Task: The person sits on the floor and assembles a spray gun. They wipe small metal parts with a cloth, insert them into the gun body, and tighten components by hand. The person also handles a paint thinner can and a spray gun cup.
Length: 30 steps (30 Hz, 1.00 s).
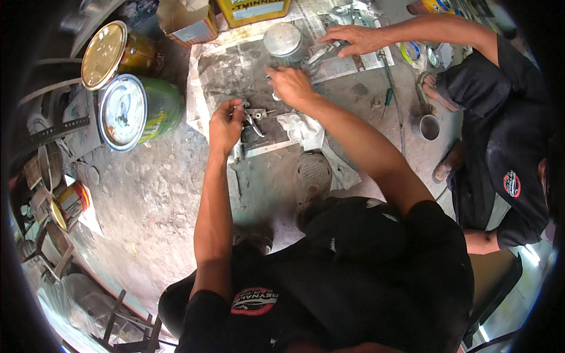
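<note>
My left hand is closed at the fingertips around a silver metal spray gun, whose curved trigger points toward me over the newspaper. Part of its body is hidden behind my fingers. Ahead and to the right, my right hand has its fingers curled in, palm down. A bit of shiny metal shows beneath them, too small to name. Just beyond that hand stands a round metal tin with a dusty lid. A crumpled white rag lies between my forearms.
Stained newspaper covers the floor. A co-worker's hand reaches in from the right over metal tools. Large paint cans stand at left, a yellow can and a cardboard box at the back. A green-handled screwdriver and a cup sit at right.
</note>
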{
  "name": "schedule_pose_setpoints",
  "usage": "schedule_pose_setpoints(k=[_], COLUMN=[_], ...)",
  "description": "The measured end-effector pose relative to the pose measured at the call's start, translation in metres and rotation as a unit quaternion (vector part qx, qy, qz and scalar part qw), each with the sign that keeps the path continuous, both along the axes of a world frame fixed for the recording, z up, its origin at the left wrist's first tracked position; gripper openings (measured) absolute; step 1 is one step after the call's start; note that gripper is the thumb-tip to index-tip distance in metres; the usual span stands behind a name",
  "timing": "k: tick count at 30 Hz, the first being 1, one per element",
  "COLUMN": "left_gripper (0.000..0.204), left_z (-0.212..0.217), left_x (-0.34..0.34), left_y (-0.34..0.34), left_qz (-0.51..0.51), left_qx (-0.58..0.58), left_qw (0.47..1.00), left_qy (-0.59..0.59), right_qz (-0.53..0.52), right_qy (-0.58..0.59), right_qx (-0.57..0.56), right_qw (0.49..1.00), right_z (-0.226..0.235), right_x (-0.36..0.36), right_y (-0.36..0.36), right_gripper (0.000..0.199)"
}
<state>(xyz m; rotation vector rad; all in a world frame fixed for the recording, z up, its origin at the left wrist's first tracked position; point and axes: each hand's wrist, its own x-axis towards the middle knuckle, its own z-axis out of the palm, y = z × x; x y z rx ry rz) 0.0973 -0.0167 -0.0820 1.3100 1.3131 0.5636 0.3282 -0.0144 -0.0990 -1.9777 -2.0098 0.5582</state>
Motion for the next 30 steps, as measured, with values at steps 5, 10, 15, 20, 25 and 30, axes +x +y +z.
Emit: schedule_pose_setpoints(k=[5, 10, 15, 20, 25, 30], left_gripper=[0.022, 0.030, 0.044, 0.039, 0.037, 0.033], left_z=[0.016, 0.011, 0.021, 0.016, 0.024, 0.017], left_x=[-0.007, -0.018, -0.010, -0.013, -0.016, -0.016], left_y=[-0.002, 0.009, -0.007, -0.004, -0.001, 0.001], left_qz=[0.013, 0.038, 0.085, 0.099, 0.116, 0.145], left_qx=[-0.004, -0.036, -0.066, -0.069, -0.057, -0.071], left_qw=[1.000, 0.997, 0.988, 0.985, 0.982, 0.971], left_qy=[-0.015, -0.058, -0.107, -0.125, -0.139, -0.175], right_qz=[-0.106, -0.428, -0.455, -0.387, -0.318, -0.193], right_qy=[0.079, 0.122, -0.027, -0.034, -0.029, -0.035], right_qx=[0.082, 0.063, 0.034, -0.005, 0.062, 0.041], right_qw=[0.988, 0.893, 0.890, 0.922, 0.946, 0.980], right_z=[-0.003, -0.017, -0.015, -0.012, -0.001, 0.014], right_x=[-0.004, 0.050, 0.129, 0.113, 0.092, 0.054], right_y=[-0.020, -0.077, -0.086, -0.075, -0.088, -0.074], right_gripper=[0.022, 0.027, 0.038, 0.037, 0.033, 0.026])
